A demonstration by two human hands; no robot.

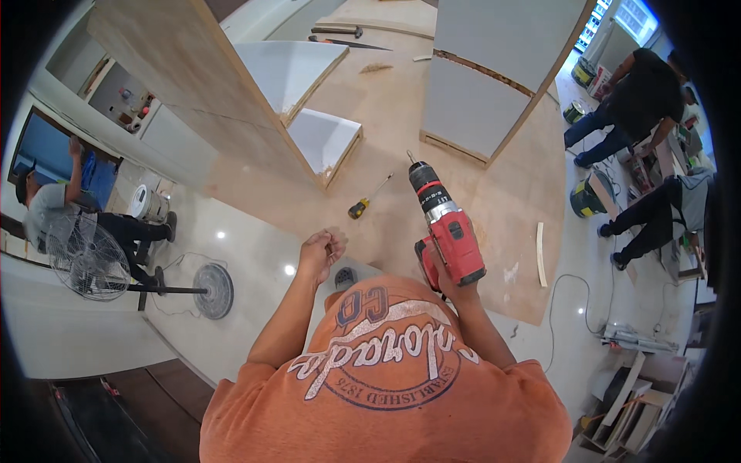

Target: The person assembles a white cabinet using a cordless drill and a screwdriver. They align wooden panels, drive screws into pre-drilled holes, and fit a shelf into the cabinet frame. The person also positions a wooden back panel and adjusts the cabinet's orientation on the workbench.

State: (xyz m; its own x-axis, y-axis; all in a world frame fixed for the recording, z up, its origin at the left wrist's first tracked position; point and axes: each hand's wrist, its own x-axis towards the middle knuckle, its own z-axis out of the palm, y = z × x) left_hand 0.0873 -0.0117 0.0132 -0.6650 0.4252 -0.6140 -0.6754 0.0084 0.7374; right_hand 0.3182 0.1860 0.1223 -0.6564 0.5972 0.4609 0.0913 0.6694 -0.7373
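Note:
My right hand (457,289) is wrapped round the grip of a red and black cordless drill (457,245). A bit sticks out of its chuck and points away from me, toward the panels. In front of my body, to the left, my left hand (320,253) is raised with its fingers curled together; whatever they may hold is too small to make out. Just beyond that hand, a screwdriver (358,208) with a yellow and black handle lies on the brown wooden board (394,224). Two upright panel assemblies, a left one (201,92) and a right one (472,108), stand on the board.
A hammer (337,31) lies at the far end. A thin wood strip (541,255) rests on the board's right side. At left are a pedestal fan (89,258) and a seated person (65,201). Other people (637,96), buckets (593,193) and a cable (575,278) are at right.

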